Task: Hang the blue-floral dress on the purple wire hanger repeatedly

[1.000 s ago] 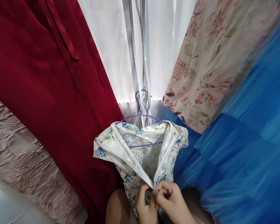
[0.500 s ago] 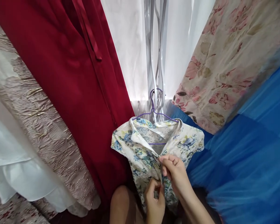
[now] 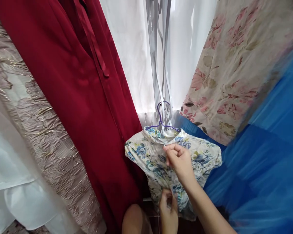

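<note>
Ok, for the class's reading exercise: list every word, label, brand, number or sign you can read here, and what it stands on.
None: no readable text anywhere.
Cream cotton-like garment with blue flowers: printed pattern, no lettering visible.
Beige cloth with pink flowers: the same.
Small silvery zip pull by the right hand: too small to tell.

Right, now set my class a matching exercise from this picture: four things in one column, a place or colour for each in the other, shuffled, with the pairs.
Things:
1. Hanger
2. Right hand
3. Left hand
4. Long hanging garment left of the blue-flowered top

Descriptions:
A. Red
B. At the top's front, lower down
C. Purple
D. Just below the top's collar

Pairs: 1-C, 2-D, 3-B, 4-A
</note>
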### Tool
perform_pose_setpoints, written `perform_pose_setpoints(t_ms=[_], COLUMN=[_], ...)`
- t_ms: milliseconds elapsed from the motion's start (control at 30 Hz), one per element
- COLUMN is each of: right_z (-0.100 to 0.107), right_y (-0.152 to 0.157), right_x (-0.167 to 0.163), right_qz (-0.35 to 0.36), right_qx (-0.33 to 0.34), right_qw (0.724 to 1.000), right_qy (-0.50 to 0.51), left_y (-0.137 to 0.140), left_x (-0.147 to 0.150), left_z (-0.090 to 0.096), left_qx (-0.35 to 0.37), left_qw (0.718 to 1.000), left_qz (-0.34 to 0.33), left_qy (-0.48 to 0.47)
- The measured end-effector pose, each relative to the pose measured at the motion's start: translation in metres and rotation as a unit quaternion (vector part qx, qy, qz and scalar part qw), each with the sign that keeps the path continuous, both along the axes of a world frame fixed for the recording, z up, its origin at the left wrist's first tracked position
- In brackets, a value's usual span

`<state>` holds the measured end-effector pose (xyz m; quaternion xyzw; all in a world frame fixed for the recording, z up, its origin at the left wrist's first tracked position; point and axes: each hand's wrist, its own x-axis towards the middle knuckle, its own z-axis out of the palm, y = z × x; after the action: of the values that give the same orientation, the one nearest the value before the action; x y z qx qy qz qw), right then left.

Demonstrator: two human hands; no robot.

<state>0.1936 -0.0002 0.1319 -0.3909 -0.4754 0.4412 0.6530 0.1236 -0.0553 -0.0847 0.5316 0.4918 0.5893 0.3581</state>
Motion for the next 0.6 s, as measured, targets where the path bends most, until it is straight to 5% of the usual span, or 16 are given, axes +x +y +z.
perform_pose_setpoints(t_ms=[100,200,333,433,600], right_z=[-0.016,-0.020,-0.016,-0.017,-0.024], right_y=[-0.008,-0.014,-0.020,-0.025,-0.042], right_x=[-0.001,0.000,0.002,0.005,0.012], right_qz=[-0.004,0.001,0.022,0.031,0.038], right_qx=[-0.006,-0.003,0.000,0.001,0.001], right_qw=[1.000,1.000,0.999,0.999,0.998], right_qy=[0.015,0.030,0.028,0.024,0.047], left_y=[0.010,0.032,0.060,0.062,0.037], left_x=[-0.027,-0.046,-0.056,-0.058,-0.049], left_z=[0.044,0.113,0.189,0.211,0.214], left_qx=[0.048,0.171,0.277,0.324,0.341], left_qw=[0.999,0.984,0.948,0.918,0.900], left_qz=[0.013,0.050,-0.029,-0.060,-0.052], left_qy=[-0.011,0.025,0.153,0.222,0.267])
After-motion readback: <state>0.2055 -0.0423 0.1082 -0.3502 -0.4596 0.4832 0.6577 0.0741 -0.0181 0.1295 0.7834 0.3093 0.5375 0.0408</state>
